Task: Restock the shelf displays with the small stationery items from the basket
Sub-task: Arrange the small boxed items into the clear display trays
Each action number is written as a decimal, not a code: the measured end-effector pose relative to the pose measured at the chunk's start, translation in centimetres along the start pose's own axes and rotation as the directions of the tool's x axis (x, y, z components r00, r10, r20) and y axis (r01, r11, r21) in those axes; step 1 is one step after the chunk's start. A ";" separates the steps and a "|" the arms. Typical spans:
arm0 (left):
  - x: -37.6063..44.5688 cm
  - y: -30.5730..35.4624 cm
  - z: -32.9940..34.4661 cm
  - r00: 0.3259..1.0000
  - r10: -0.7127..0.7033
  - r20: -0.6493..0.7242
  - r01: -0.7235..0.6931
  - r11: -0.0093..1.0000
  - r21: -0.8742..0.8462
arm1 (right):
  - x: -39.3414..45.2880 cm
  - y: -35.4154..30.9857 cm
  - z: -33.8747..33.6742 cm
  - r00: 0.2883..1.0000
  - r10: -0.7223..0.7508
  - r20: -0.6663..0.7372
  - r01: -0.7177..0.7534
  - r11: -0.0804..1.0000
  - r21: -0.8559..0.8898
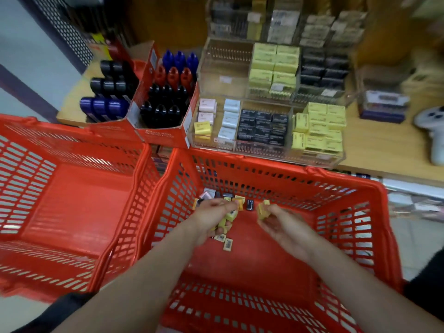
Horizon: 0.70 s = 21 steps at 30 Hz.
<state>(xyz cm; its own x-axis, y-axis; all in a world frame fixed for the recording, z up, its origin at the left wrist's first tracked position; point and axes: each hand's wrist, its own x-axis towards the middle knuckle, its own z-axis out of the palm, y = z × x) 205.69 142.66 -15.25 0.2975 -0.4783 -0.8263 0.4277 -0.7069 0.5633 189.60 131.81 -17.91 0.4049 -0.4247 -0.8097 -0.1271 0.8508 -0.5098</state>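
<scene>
Head view looked down into a red basket [355,212] set just below the edge of a wooden shelf [384,150]. Both hands were inside the basket, above its floor. The left hand [213,219] was curled around several small yellow boxes [229,216], with a few more showing below its fingers. The right hand [286,224] pinched another small yellow box [262,211] between thumb and fingertips. More small boxes, yellow and black [249,204], lay loose on the basket floor near the far wall, and two labelled ones [227,243] lay just under the left wrist. A second red basket [72,200] stood beside the first on the left, touching it along the rim. On the shelf, a clear plastic display [264,150] with several compartments held stacked yellow, black, white and pink boxes. Left of it, orange cardboard trays [163,135] held rows of black, red and blue bottles. A white object [432,131] lay on the shelf at the far right; blur kept me from telling what it was.
</scene>
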 end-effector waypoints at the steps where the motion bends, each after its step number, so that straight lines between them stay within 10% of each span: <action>1: -1.5 1.5 -0.1 0.999 0.051 0.001 -0.051 0.998 0.048 | -2.1 -1.5 0.4 0.996 0.023 0.086 -0.029 0.997 0.066; 11: -18.8 13.0 2.2 0.895 0.397 0.201 -0.444 0.756 0.481 | -20.6 -13.2 3.6 0.946 -0.039 0.323 0.063 0.996 -0.064; 21: -18.6 14.7 7.0 0.874 0.389 0.291 -0.475 0.808 0.349 | -23.8 -18.2 2.1 0.933 -0.124 0.339 0.207 0.953 -0.223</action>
<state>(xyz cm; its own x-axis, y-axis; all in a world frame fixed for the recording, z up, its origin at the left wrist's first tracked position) 200.46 137.59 8.37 0.1781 -0.8444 -0.5052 -0.0937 -0.5256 0.8455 184.22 127.06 11.29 0.7004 -0.3963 -0.5936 -0.2388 0.6536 -0.7182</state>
